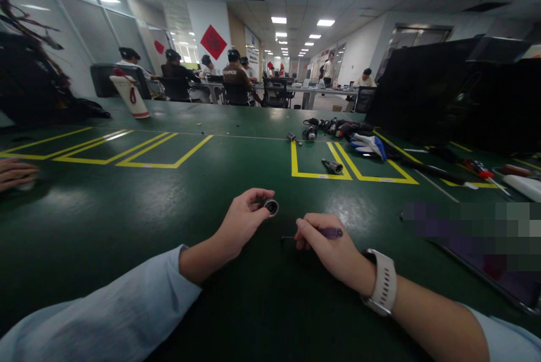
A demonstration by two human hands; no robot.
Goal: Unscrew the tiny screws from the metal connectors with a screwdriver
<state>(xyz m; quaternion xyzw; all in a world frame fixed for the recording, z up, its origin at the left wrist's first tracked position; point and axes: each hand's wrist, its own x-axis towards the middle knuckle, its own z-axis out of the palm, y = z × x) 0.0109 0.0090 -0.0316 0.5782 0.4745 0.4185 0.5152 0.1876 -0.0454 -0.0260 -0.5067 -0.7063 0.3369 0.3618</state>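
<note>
Between the thumb and fingers of my left hand (243, 218) is a small round metal part (271, 207), its hollow end facing right; my fingers cover the rest of it. To the right, my right hand (323, 238) grips a screwdriver with a purple handle (332, 233). Its thin dark shaft points left, toward the space below the metal part, and does not touch it. Both hands are just above the green table (228, 317). Farther back, a metal cylindrical part (332, 166) lies inside a yellow taped rectangle.
Behind are a small metal piece (291, 137), a round connector (310, 132), tangled dark cables (333, 125) and a blue-white glove (368, 146). A red-handled screwdriver (482, 170) and a phone-like device (486, 272) lie right. A paper cup (130, 94) stands back left. Another person's hand (17, 174) rests at far left.
</note>
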